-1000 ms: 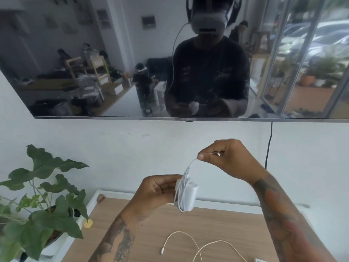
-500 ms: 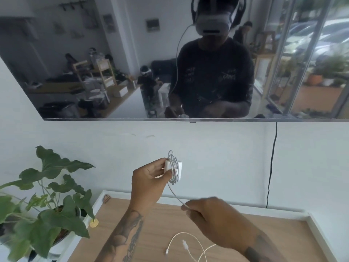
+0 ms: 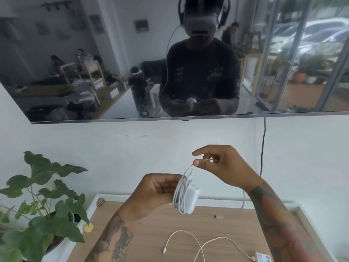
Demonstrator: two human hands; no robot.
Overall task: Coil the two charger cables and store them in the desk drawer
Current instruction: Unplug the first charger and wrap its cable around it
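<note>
My left hand (image 3: pixel 156 191) grips the charger (image 3: pixel 189 197) above the worktop (image 3: pixel 151 224), my right hand (image 3: pixel 219 165) pinching its cable (image 3: pixel 188 168); a slipped pinch could unwind the coil, while the second cable (image 3: pixel 190 242) lies uncoiled nearby.

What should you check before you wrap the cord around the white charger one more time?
1. Left hand grips the charger block: ok.
2. Right hand pinches the cable near its free end: ok.
3. Wound loops lie tight on the block: cannot tell, blurred.
4. Loose tail hangs clear of the desk: ok.
5. Second cable coiled: not ok, it lies loose on the desk.
6. Drawer open: cannot tell, not in view.
</note>
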